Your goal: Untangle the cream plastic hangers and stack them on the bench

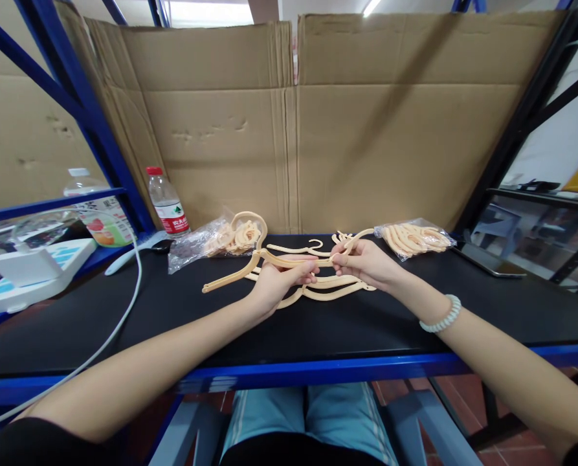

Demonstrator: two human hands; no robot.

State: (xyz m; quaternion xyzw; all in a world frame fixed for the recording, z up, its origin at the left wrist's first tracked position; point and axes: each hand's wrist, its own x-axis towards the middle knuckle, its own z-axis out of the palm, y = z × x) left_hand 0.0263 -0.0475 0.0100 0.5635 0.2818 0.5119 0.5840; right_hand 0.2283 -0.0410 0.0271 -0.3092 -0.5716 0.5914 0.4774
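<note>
My left hand [281, 281] is closed around one arm of a beige plastic hanger [230, 277], whose hook points up and away from me. At that arm's right end, my right hand [359, 262] pinches a curved beige strip [359, 238]; the fingers hide where the two pieces meet. Under and behind my hands, several more beige hangers [332, 295] lie on the black tabletop. One hanger with a small hook [315, 244] rests just behind them.
Clear plastic bags of beige pieces lie at the back, one left bag [186, 251] and one right bag [415, 238]. A red-capped water bottle [168, 202] stands at left. A white cable [136, 285] crosses the left side near a power strip [41, 272]. Cardboard [390, 142] walls the back.
</note>
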